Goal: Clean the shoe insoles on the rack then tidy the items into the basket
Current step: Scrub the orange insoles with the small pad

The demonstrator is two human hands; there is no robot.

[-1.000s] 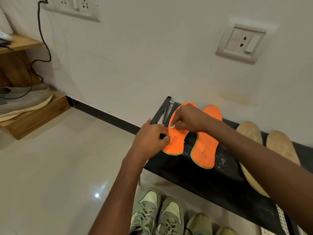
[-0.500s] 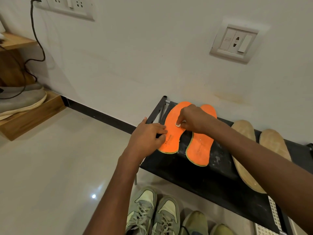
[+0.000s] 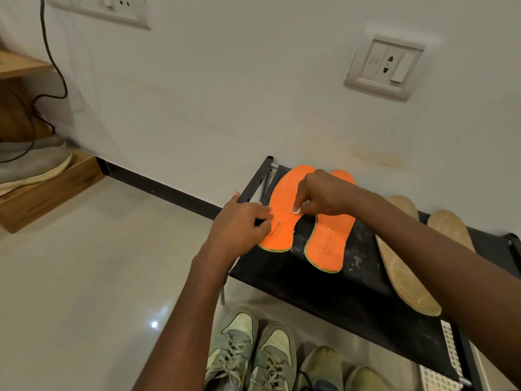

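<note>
I see the left hand holding down 1 orange insole on the rack. The right hand pinches a small white piece, perhaps a wipe, against it.

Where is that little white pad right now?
The white pad is pinched in the right hand, pressed on the left orange insole at the rack's left end.

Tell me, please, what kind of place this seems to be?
Probably a home entryway or shoe corner: a black shoe rack against the wall holds insoles, sneakers stand on the tiled floor beneath it, and a wall socket sits above.
</note>
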